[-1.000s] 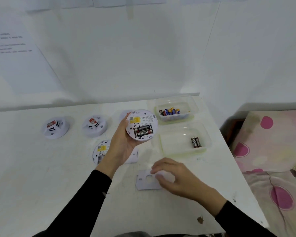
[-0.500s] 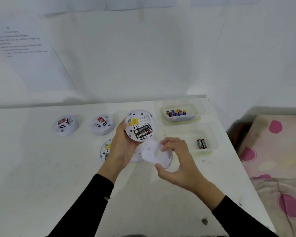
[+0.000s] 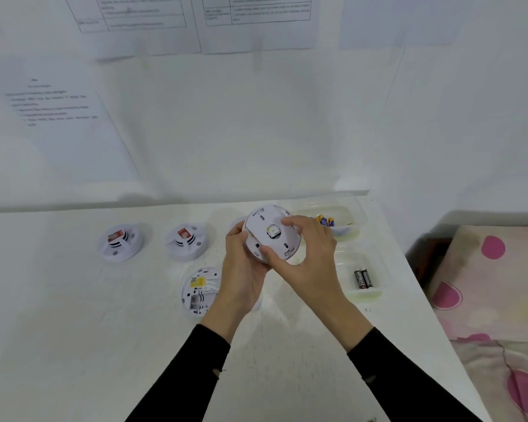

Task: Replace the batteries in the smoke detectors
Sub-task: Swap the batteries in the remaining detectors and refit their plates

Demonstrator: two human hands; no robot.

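Holding one round white smoke detector (image 3: 261, 239) up in the air with both hands, just over the back part of the table (image 3: 73, 315), toward its right side. Gripping the left edge with the left hand (image 3: 244, 269), fingers curling round behind it. Grasping the flat white cover (image 3: 258, 222) on its back with the right hand (image 3: 308, 257), thumb pressing low near the rim and fingers (image 3: 290, 222) bending over the top. Turning the back side this way and tilting it a little. Showing a small hole in the middle of the cover, with a bit of yellow peeping through. Showing a few tiny slots and dark marks near the rim too.

Leaving an open detector (image 3: 200, 290) lying flat on the table just left of the left wrist, back side up, with a yellow sticker and a bare battery slot. Keeping a far-left detector (image 3: 121, 242) and a middle detector (image 3: 186, 240) side by side farther left, each white with a red sticker on top.

Keeping blue and yellow batteries (image 3: 325, 221) in the back tub (image 3: 348, 214), partly hiding behind the right hand. Keeping two black batteries (image 3: 363, 279) side by side in the front tub (image 3: 363, 296), near the right edge of the table.

Wearing black sleeves (image 3: 195, 360) on both arms. Looking past the table at a bed (image 3: 494, 284) with pink spots on the right, and at papers (image 3: 58, 111) with blurry writing on the white wall.
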